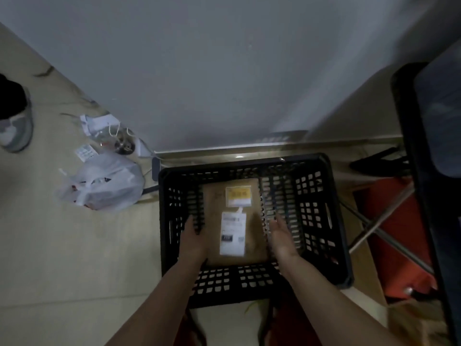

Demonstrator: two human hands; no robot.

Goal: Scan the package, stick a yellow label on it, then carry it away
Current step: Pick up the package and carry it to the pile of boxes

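A flat brown cardboard package (pixel 252 243) lies inside a black plastic crate (pixel 321 221) on the floor. A yellow label (pixel 238 195) sits near its far end, and a white shipping label (pixel 233 233) is stuck in the middle. My left hand (pixel 193 237) is inside the crate at the package's left edge, fingers straight. On the right side is my right hand (pixel 282 237), palm turned inward, with a narrow strip of crate floor showing between its fingers and the package. Neither hand holds anything.
The crate stands against a pale wall (pixel 224 71). A white plastic bag (pixel 102 186) and paper scraps (pixel 97 123) lie on the floor to the left. A red stool with metal legs (pixel 394 221) and a dark chair (pixel 429 146) crowd the right side.
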